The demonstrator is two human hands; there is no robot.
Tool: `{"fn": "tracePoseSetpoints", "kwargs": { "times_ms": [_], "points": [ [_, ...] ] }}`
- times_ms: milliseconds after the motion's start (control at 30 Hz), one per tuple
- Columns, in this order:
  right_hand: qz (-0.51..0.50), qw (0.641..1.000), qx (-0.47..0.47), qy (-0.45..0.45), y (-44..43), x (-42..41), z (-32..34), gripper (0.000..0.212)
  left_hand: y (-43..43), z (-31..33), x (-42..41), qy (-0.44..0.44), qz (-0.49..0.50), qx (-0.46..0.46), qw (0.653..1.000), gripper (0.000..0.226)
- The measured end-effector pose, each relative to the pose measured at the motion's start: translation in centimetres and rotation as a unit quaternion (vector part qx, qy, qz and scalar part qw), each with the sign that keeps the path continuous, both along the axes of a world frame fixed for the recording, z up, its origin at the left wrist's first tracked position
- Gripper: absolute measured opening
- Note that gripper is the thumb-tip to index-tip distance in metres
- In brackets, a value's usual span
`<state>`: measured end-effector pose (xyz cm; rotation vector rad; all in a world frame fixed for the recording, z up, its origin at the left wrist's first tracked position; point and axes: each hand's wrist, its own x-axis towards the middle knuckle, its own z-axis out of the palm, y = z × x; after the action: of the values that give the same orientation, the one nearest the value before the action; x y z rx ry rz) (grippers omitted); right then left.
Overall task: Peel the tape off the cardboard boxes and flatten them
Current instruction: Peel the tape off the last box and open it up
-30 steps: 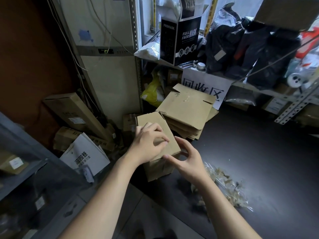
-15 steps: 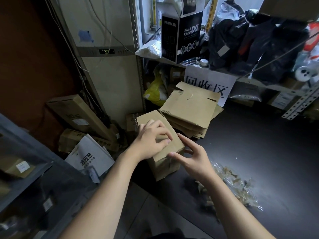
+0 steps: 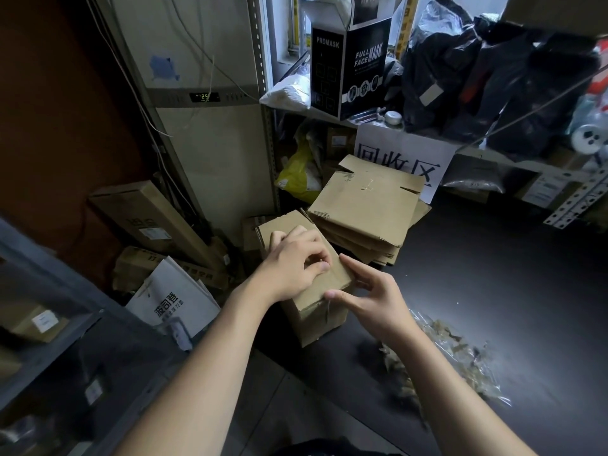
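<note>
A small brown cardboard box [image 3: 314, 319] stands on the near left edge of a dark table [image 3: 500, 291]. My left hand [image 3: 292, 264] lies on the box's top with its fingers bent, thumb and fingertips close together near the top's right edge. Whether they pinch tape is not visible. My right hand [image 3: 371, 297] is at the box's near right corner with straight fingers, the thumb tip touching the top's front edge and the index finger along the right edge. Behind the box lies a stack of flattened boxes [image 3: 365, 205].
A heap of crumpled peeled tape [image 3: 444, 353] lies on the table right of my right arm. A white printed box [image 3: 171, 297] and a long carton [image 3: 148, 218] lean on the floor at left. A shelf with black bags [image 3: 477, 77] and a paper sign [image 3: 401, 159] stands behind.
My right hand's fingers have straightened and spread at the box's corner. My left hand has stayed on the box top, its fingers shifting slightly. The camera has come a little closer.
</note>
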<state>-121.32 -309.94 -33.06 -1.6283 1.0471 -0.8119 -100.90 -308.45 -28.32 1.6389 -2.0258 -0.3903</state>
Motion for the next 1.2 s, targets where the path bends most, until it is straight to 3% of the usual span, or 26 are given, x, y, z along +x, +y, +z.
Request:
{"fn": "tracePoseSetpoints", "kwargs": {
  "times_ms": [200, 333, 500, 733, 967, 1200],
  "points": [
    [-0.006, 1.000, 0.004, -0.013, -0.2, 0.1, -0.2, 0.083, 0.2, -0.3, 0.0, 0.012, 0.010, 0.000, 1.000, 0.004],
    [-0.014, 1.000, 0.009, -0.020, -0.2, 0.2, 0.0, 0.084, 0.6, -0.5, 0.6, 0.027, 0.012, -0.020, 0.999, 0.014],
    [-0.016, 0.999, 0.021, -0.029, 0.3, 0.0, -0.3, 0.083, 0.2, -0.2, 0.6, 0.038, 0.015, -0.020, 0.999, 0.006],
    [-0.026, 0.999, 0.023, -0.024, 0.8, 0.2, -0.1, 0.085, -0.6, 0.9, 0.1, -0.007, 0.015, 0.008, 1.000, 0.007],
    [-0.027, 1.000, 0.007, -0.010, 1.1, 0.4, 0.2, 0.088, -0.2, 0.6, 0.4, 0.028, 0.025, 0.000, 0.999, 0.007],
    [-0.030, 1.000, 0.005, -0.004, 1.1, 0.8, 0.3, 0.091, -0.1, 0.3, 0.0, -0.015, 0.030, -0.007, 0.999, 0.009]
  ]
}}
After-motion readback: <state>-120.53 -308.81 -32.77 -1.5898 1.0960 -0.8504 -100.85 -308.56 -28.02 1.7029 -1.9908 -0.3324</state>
